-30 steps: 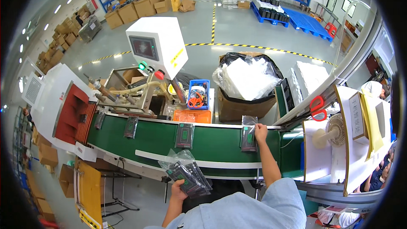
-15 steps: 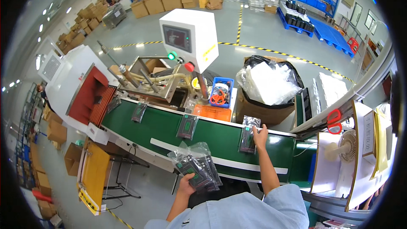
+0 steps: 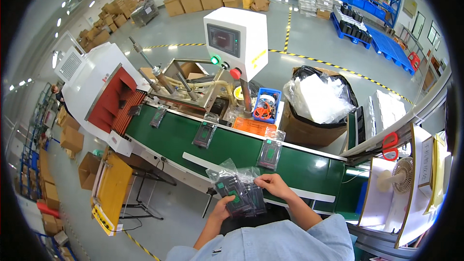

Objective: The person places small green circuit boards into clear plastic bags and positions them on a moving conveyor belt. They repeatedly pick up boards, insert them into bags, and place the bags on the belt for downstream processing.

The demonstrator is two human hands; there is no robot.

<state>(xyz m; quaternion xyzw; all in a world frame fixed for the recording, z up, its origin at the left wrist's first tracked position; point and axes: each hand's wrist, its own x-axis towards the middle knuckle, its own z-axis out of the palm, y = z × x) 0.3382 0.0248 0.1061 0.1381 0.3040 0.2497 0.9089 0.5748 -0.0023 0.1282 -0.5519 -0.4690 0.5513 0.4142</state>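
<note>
Bagged black flat packs [image 3: 235, 195] sit fanned in my left hand [image 3: 223, 207], thumb clamped over them, my side of the green conveyor belt [image 3: 237, 148]; right hand [image 3: 271, 184] pinches one bag's edge. Probably light, stiff, film slippery: hold bodies, not loose plastic.

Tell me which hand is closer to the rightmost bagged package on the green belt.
Right. The right hand is just below that package in view; the left hand is farther, lower left.

dark characters [image 3: 427, 163] on a carton [image 3: 426, 188], yellow label [image 3: 260, 57] on white control box [image 3: 253, 26], unreadable green print [image 3: 269, 153] on bagged packs [image 3: 242, 204]
</note>
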